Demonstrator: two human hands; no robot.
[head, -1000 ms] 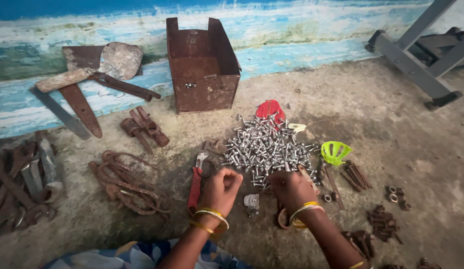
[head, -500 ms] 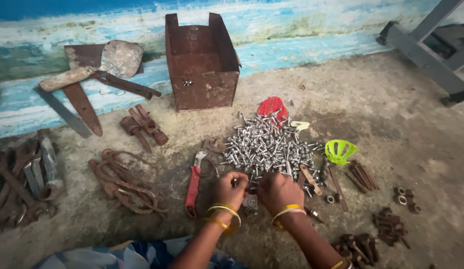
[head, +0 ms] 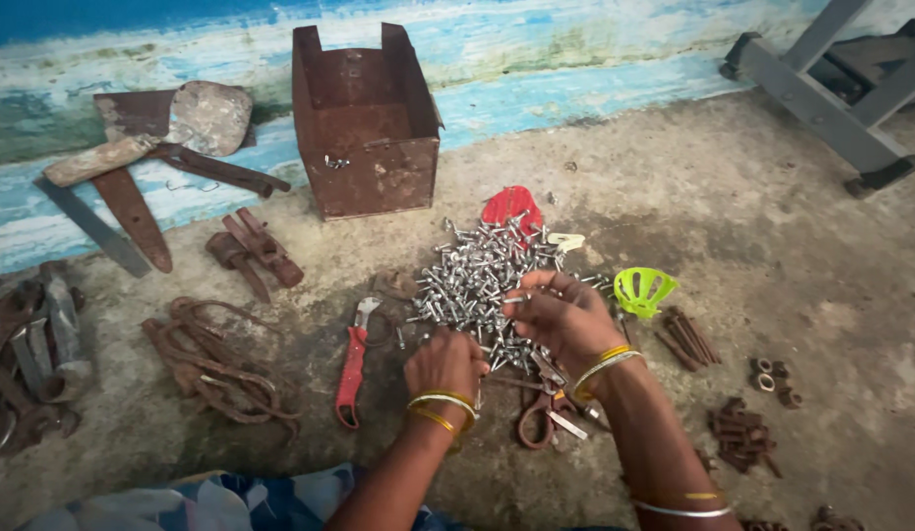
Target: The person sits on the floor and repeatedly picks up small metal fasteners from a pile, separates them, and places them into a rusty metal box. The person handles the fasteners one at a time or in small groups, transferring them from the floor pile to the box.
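on the rough concrete floor point(head: 772, 246), in front of a wall painted in blue and white bands, a heap of shiny screws point(head: 477, 275) lies spread out, and both hands work at its near edge. the left hand point(head: 445, 364) rests knuckles up at the bottom of the heap, fingers curled under; it looks closed on something small, though what it holds cannot be made out from this angle. the right hand point(head: 563, 317) sits on the heap's right side, thumb and forefinger pinched on a single screw point(head: 517, 298) lifted just clear of the others, the remaining fingers loosely bent. both wrists wear yellow and white bangles.

crowding the heap: a red-handled pair of pliers point(head: 352, 366) lies just left of the left hand, and rusty scissors point(head: 544, 411) lie between the two forearms, touching the loose screws at the edge. a red plastic piece point(head: 512, 206) pokes out at the far side of the heap, and a bright green plastic cup point(head: 642, 289) sits just right of the right hand, beside a bunch of rusty nails point(head: 688, 337). farther right are small rusty nuts point(head: 774, 380) and a clump of rusty bolts point(head: 742, 433).

behind the heap stands an open rusty metal box point(head: 367, 128). to the left lie a trowel with a wooden handle point(head: 147, 138), rusty hinges point(head: 253, 248), a tangle of rusty wire point(head: 213, 366) and more old iron tools point(head: 29, 364) at the frame's edge. a grey metal stand point(head: 821, 88) occupies the top right corner.
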